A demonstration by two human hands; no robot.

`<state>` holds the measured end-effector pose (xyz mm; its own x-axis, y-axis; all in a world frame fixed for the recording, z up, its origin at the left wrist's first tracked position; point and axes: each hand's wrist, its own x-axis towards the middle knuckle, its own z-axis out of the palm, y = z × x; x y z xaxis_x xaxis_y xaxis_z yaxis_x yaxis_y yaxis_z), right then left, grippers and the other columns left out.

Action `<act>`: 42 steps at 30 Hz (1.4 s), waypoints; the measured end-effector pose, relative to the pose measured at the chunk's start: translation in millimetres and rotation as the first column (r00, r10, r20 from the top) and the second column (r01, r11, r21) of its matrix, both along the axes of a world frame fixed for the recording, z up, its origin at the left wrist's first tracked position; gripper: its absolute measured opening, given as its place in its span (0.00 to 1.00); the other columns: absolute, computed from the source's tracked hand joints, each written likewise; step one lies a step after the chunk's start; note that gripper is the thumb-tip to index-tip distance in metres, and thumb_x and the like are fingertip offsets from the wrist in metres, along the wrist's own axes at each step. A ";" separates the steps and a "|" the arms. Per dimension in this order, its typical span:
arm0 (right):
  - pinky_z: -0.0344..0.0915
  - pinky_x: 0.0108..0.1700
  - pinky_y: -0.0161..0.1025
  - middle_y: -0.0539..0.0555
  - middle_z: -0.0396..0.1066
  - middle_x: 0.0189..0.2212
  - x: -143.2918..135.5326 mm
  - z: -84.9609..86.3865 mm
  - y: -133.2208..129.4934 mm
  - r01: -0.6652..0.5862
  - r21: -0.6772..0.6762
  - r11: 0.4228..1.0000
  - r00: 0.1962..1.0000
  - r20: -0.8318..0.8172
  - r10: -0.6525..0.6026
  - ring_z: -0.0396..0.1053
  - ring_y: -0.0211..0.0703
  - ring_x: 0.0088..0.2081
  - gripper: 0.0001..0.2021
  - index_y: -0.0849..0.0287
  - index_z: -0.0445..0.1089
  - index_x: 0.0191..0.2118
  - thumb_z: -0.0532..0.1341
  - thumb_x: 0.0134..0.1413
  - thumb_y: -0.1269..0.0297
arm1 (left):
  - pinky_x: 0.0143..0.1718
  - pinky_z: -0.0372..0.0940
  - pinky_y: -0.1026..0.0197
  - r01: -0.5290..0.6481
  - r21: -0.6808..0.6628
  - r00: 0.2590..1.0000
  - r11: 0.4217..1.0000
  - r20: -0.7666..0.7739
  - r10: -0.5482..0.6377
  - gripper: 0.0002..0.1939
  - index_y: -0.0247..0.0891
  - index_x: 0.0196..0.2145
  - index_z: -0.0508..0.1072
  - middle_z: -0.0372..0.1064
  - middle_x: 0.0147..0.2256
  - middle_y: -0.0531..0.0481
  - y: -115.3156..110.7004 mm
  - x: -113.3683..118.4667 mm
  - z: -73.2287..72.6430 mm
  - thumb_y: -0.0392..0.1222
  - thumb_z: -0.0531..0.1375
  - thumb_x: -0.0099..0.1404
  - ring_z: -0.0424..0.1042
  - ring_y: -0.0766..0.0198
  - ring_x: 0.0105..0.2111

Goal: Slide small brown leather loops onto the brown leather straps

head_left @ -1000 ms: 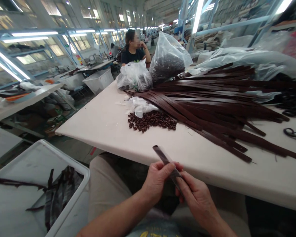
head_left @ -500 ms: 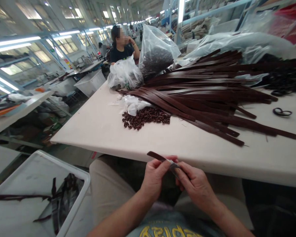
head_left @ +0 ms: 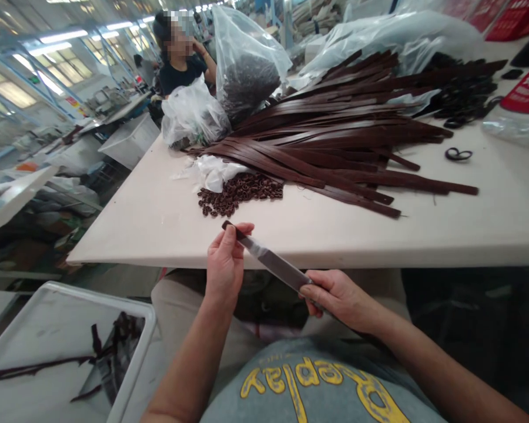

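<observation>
Strap (head_left: pixel 275 265) pinched at its tip by left hand (head_left: pixel 224 267), gripped lower by right hand (head_left: pixel 335 296); large strap pile (head_left: pixel 335 141) on table (head_left: pixel 158 223) unprocessed, few in bin (head_left: pixel 48 329).

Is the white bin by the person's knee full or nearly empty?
Nearly empty. The white bin shows mostly bare floor, with only a few dark strips lying loose inside, well below its rim.

Beyond the left hand (head_left: pixel 223 264) and right hand (head_left: pixel 335 294), which hold a strap (head_left: pixel 273 264) between them, lies the table (head_left: pixel 158 217). On it, a heap of rings (head_left: pixel 238 192) sits just ahead of the left hand, with a spread of straps (head_left: pixel 335 141) further right. A bin (head_left: pixel 62 317) stands below, left of the left hand
</observation>
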<state>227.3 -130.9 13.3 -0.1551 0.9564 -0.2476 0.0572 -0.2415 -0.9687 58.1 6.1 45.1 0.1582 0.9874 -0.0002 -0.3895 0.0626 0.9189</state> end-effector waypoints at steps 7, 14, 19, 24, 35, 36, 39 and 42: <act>0.60 0.26 0.33 0.47 0.69 0.20 28.2 -3.4 -22.5 -0.101 -0.124 0.987 0.990 -0.110 0.088 0.65 0.35 0.22 0.19 0.58 0.66 0.30 0.61 0.57 0.45 | 0.38 0.71 0.65 -0.052 0.100 0.998 0.994 -0.040 0.056 0.13 0.37 0.29 0.80 0.79 0.31 0.49 13.6 -7.4 4.6 0.51 0.69 0.58 0.76 0.66 0.32; 0.61 0.26 0.32 0.47 0.70 0.21 51.1 -8.1 -40.8 -0.145 -0.199 0.969 0.986 -0.115 0.124 0.66 0.34 0.22 0.18 0.58 0.67 0.31 0.61 0.57 0.46 | 0.30 0.71 0.68 -0.077 0.051 0.992 0.996 -0.096 0.082 0.14 0.36 0.30 0.80 0.79 0.31 0.50 13.9 -22.1 0.1 0.50 0.70 0.56 0.74 0.68 0.28; 0.63 0.28 0.33 0.48 0.72 0.22 74.8 -13.2 -50.8 -0.134 -0.250 0.959 0.989 -0.094 0.113 0.68 0.35 0.23 0.21 0.59 0.66 0.31 0.63 0.55 0.43 | 0.19 0.66 0.73 -0.030 -0.055 0.974 0.998 -0.225 0.017 0.17 0.35 0.27 0.79 0.78 0.29 0.51 3.0 -34.9 -8.0 0.48 0.75 0.45 0.68 0.73 0.19; 0.66 0.31 0.35 0.50 0.74 0.26 91.0 -2.9 -54.2 -0.129 -0.241 0.962 0.991 -0.055 0.119 0.70 0.39 0.27 0.21 0.60 0.69 0.36 0.62 0.55 0.43 | 0.20 0.69 0.73 -0.010 -0.171 0.972 0.985 -0.234 -0.031 0.20 0.34 0.29 0.79 0.77 0.24 0.53 -12.7 -32.3 -9.8 0.46 0.77 0.41 0.71 0.71 0.19; 0.67 0.50 0.46 0.56 0.74 0.48 1.8 16.9 -23.6 0.197 0.303 0.933 0.885 0.355 -0.302 0.72 0.49 0.47 0.17 0.54 0.67 0.54 0.61 0.61 0.57 | 0.26 0.69 0.68 0.269 -0.322 0.922 0.908 -0.187 -0.340 0.17 0.37 0.34 0.72 0.77 0.27 0.53 -57.4 -2.3 -23.6 0.47 0.72 0.53 0.75 0.67 0.23; 0.67 0.49 0.46 0.56 0.74 0.47 -6.6 17.2 -20.7 0.204 0.345 0.916 0.874 0.358 -0.330 0.72 0.48 0.46 0.17 0.55 0.67 0.53 0.61 0.61 0.57 | 0.28 0.70 0.68 0.286 -0.323 0.919 0.902 -0.173 -0.353 0.15 0.37 0.34 0.72 0.77 0.27 0.53 -59.6 -1.2 -24.4 0.46 0.71 0.54 0.76 0.67 0.25; 0.66 0.45 0.44 0.55 0.75 0.42 -18.5 16.8 -12.8 0.189 0.413 0.891 0.836 0.409 -0.367 0.72 0.47 0.42 0.16 0.56 0.69 0.51 0.63 0.60 0.55 | 0.34 0.70 0.66 0.318 -0.317 0.916 0.893 -0.139 -0.376 0.13 0.38 0.34 0.72 0.77 0.29 0.54 -63.2 -0.3 -26.7 0.44 0.70 0.56 0.77 0.66 0.29; 0.64 0.39 0.40 0.52 0.75 0.36 -10.8 14.3 -8.5 0.188 0.317 0.930 0.863 0.400 -0.310 0.71 0.44 0.36 0.13 0.56 0.72 0.43 0.61 0.61 0.53 | 0.35 0.68 0.66 0.303 -0.297 0.914 0.905 -0.177 -0.364 0.13 0.38 0.34 0.72 0.75 0.28 0.54 -61.2 -2.6 -28.8 0.45 0.70 0.57 0.75 0.67 0.29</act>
